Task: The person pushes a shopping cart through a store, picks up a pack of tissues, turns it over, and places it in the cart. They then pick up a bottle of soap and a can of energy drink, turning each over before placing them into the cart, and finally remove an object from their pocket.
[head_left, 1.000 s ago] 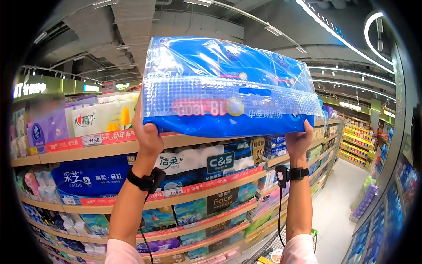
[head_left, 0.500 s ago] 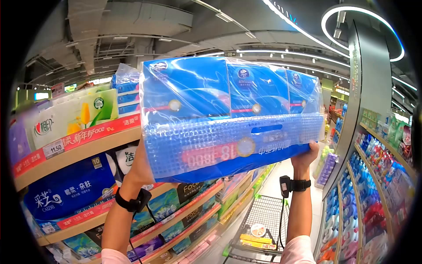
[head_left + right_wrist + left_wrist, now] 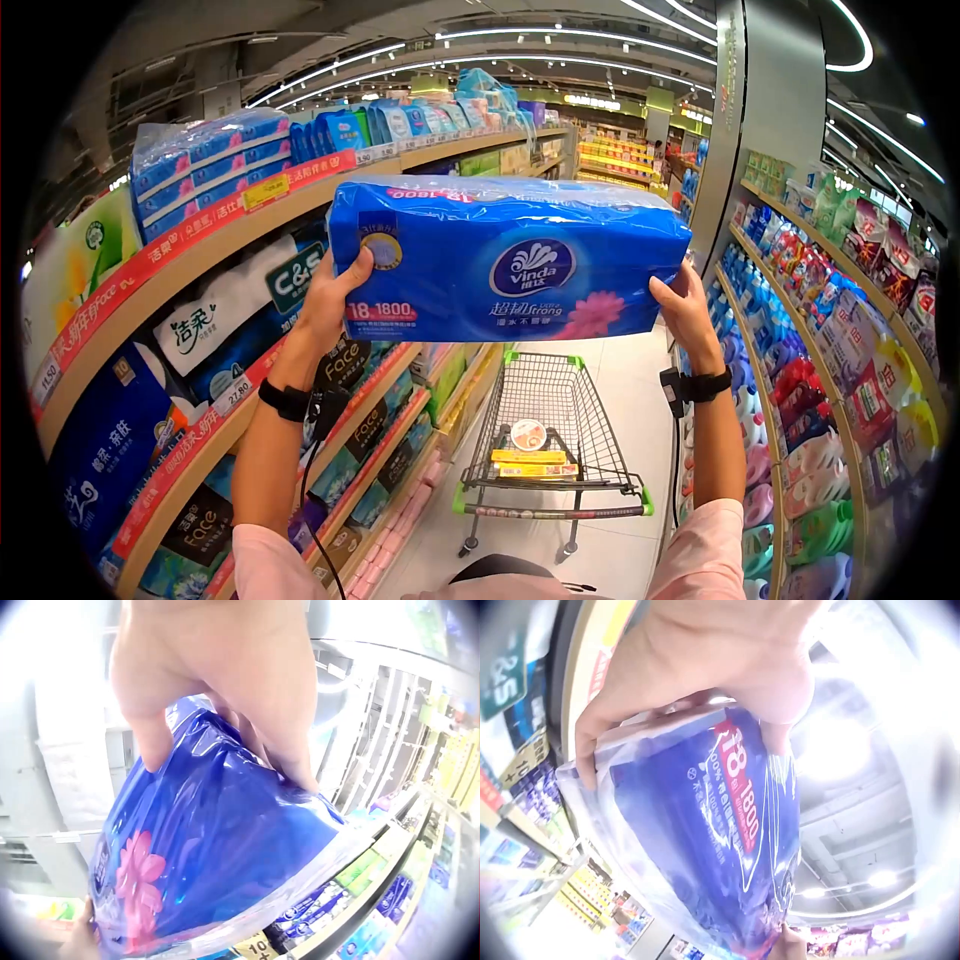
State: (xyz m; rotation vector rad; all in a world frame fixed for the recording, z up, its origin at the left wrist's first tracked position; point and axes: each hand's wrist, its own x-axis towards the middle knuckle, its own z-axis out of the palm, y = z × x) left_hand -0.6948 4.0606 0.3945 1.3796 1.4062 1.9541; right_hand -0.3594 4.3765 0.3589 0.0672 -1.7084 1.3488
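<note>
Between both hands hangs a blue plastic-wrapped Vinda tissue multipack [image 3: 440, 270], its logo side facing me, in front of my chest and above the aisle. My left hand [image 3: 330, 300] grips its left end, thumb over the front face. The right end is held by my right hand [image 3: 688, 310], thumb on the near side. In the left wrist view, fingers [image 3: 589, 750] wrap round the end of the pack [image 3: 675, 795] marked 18 and 1800. In the right wrist view, thumb and fingers clasp the other crinkled end of the pack [image 3: 232, 817], beside a pink flower print.
A wire shopping cart [image 3: 600, 430] with green corners stands below and beyond the pack, carrying yellow boxes [image 3: 530, 462] and a round-lidded tub [image 3: 528, 434]. Shelves of tissues [image 3: 190, 330] line the left; detergent shelves [image 3: 800, 400] line the right. A grey pillar [image 3: 775, 110] rises ahead.
My view has swung right from the shelf toward the aisle and cart. The multipack has turned with it and rolled, so its Vinda logo side now faces me. Both hands kept hold.
</note>
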